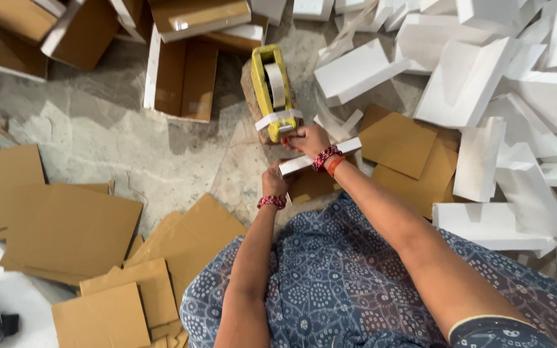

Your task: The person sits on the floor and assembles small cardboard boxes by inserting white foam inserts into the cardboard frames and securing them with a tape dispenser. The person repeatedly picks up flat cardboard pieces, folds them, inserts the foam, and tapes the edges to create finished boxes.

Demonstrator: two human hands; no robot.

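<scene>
A yellow tape dispenser stands on a small brown block on the grey stone floor, straight ahead of the person. A roll of pale tape sits in its frame, and a white strip crosses its near end. The right hand is at that near end, fingers curled closed around the dispenser's lower edge. Red and orange bangles circle the right wrist.

Just below, a white foam strip lies across, partly under the right wrist. The left hand is at the strip's near end with its fingers folded under; whether they actually clasp the strip cannot be told. A red bangle is on the left wrist.

The person's lap is covered in blue patterned cloth.

To the right lies a heap of white foam pieces, with flat cardboard sheets between the heap and the hands. More cardboard sheets are spread on the floor to the left. At the top left sit open cartons.
</scene>
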